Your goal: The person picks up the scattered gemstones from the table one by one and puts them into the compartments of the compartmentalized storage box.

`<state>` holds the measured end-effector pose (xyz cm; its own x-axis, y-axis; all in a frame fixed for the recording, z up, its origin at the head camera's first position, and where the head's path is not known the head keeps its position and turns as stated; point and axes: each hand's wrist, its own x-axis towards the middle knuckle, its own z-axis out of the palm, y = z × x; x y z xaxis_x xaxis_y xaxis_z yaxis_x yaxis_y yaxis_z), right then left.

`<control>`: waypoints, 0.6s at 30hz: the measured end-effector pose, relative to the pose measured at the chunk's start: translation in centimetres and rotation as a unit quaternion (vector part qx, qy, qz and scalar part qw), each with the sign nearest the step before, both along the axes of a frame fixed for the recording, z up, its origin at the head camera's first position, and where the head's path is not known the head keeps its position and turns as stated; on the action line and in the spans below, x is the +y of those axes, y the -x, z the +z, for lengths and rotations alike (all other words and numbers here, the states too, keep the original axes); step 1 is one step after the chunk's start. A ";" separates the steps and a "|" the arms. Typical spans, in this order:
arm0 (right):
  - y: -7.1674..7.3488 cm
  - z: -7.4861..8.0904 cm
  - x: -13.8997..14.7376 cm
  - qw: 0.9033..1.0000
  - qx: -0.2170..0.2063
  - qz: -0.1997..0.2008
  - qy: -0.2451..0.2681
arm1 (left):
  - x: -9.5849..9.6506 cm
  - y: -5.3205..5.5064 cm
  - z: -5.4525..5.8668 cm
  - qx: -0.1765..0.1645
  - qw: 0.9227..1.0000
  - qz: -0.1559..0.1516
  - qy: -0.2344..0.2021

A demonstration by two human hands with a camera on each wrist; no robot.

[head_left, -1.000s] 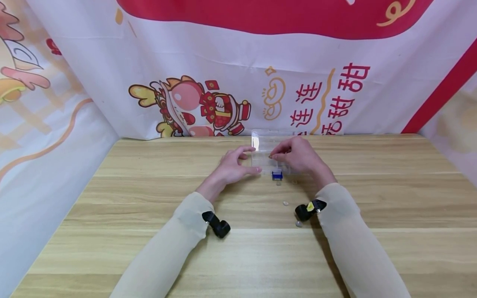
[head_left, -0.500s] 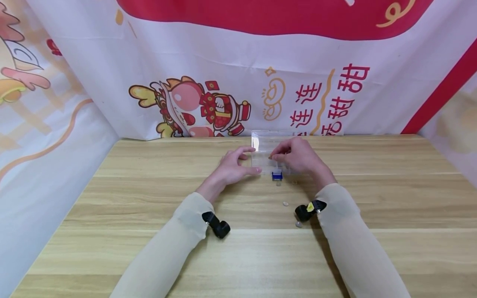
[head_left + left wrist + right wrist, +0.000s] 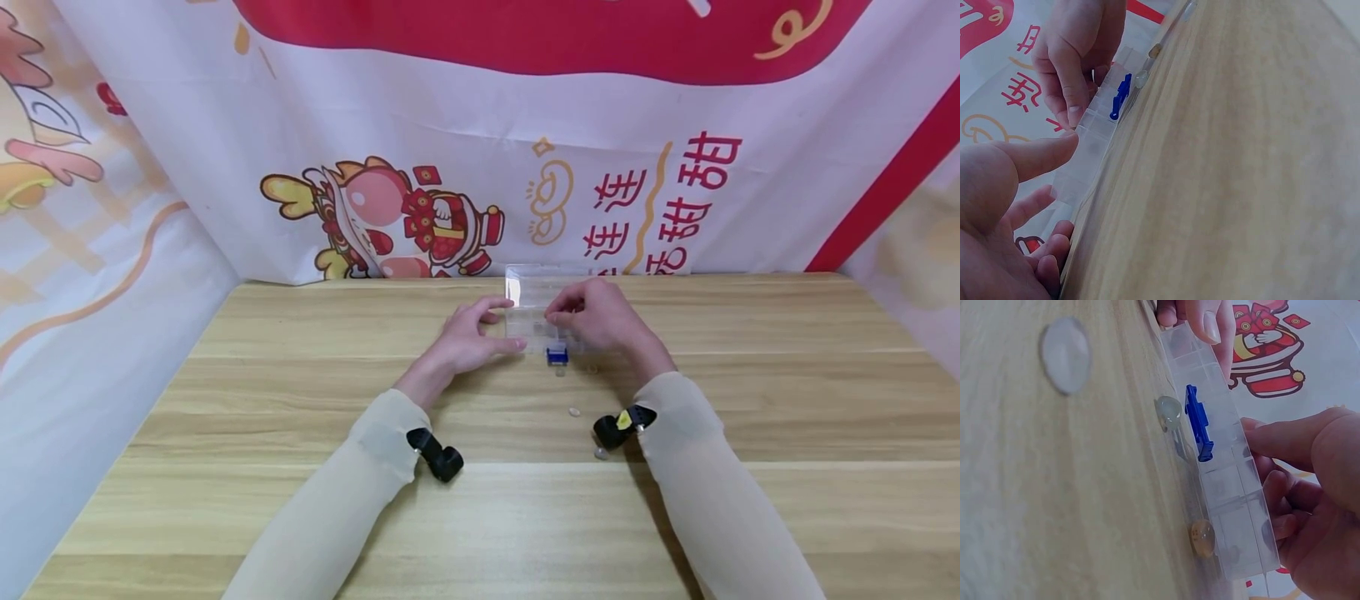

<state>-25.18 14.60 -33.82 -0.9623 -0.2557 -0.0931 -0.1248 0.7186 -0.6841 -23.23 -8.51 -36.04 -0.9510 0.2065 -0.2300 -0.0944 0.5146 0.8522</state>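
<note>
A clear plastic compartment box [image 3: 517, 325] stands at the back of the table, its lid [image 3: 531, 287] raised behind it. At its front sits a blue latch [image 3: 1199, 424]. My left hand [image 3: 471, 337] holds the box's left end between thumb and fingers. Over the compartments is my right hand [image 3: 600, 312], thumb tip at the wall in the right wrist view; I see nothing between its fingertips. A small dim lump [image 3: 537, 327] shows in a compartment beside them. Close in front of the box lie a clear pebble [image 3: 1169, 410] and an amber pebble [image 3: 1203, 537].
Nearer me on the wooden table [image 3: 495, 533] lie a pale oval pebble [image 3: 573, 412] and a greyish pebble [image 3: 601, 453], the latter beside the right wrist camera [image 3: 611, 432]. A printed cloth [image 3: 450, 108] hangs right behind the table's back edge.
The small brownish stone pinched in my right fingertips earlier no longer shows there, and a lump is visible in the compartment below. My left hand has kept its place.
</note>
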 end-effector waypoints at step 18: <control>-0.6 1.2 2.9 0.999 0.026 -0.018 0.044 | 0.1 0.1 -0.3 0.001 1.000 0.003 -0.005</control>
